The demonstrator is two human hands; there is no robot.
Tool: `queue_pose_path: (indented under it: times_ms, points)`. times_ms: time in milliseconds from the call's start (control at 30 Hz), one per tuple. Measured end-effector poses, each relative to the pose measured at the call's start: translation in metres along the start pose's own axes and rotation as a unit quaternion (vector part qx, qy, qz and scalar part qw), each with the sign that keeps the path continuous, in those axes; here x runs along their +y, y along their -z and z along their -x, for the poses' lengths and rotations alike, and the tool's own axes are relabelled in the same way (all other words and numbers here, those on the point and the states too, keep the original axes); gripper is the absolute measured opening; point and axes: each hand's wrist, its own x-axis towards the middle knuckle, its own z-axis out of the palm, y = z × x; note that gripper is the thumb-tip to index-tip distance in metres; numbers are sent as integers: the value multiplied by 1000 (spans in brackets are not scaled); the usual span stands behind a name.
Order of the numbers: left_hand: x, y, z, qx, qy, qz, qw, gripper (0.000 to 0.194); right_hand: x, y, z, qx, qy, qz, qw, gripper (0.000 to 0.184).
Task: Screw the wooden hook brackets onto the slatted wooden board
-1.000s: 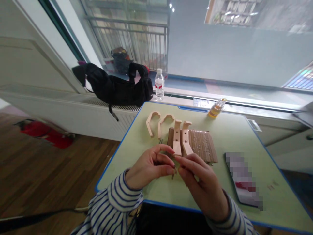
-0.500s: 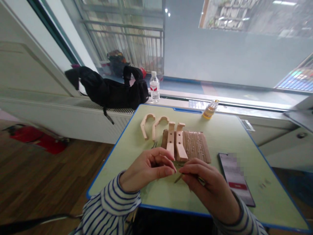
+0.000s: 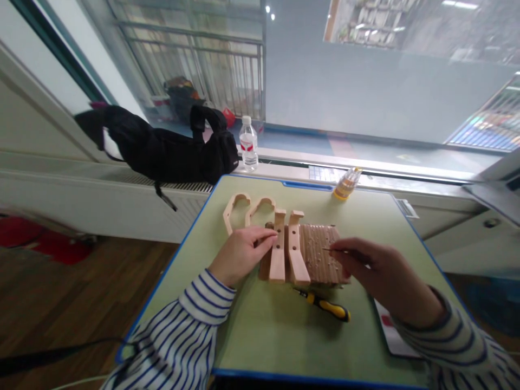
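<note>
Pale green counter [image 3: 252,336], blue-edged. On it, brown ridged board [image 3: 320,254]. My left hand [image 3: 238,254]: fingertips close together beside left wooden bracket [image 3: 278,265]; grip, I cannot tell. My right hand [image 3: 376,268]: pinching over board's right part. Left and right wooden bracket [image 3: 298,265], side by side on board. Yellow-black screwdriver [image 3: 327,305], near side of board. Thin dark piece [image 3: 326,249], in right hand's fingertips.
</note>
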Motion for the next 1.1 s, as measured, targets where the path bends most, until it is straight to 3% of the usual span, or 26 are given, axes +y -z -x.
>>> queue_pose_path:
  times_ms: [233,567,800,1100]
  points:
    - [-6,-1,-19,-49,-76,-100,991,28,11,-5,-35,-69,2,5,998,16]
    - [-23,-9,-26,-105,-82,-91,987,35,18,-26,-61,-127,25,29,991,15]
    - [-27,-8,-31,-123,-89,-99,983,34,18,-35,-75,-189,71,37,979,16]
    - [-28,-8,-33,-146,-78,-129,978,34,19,-42,-81,-229,78,18,970,13]
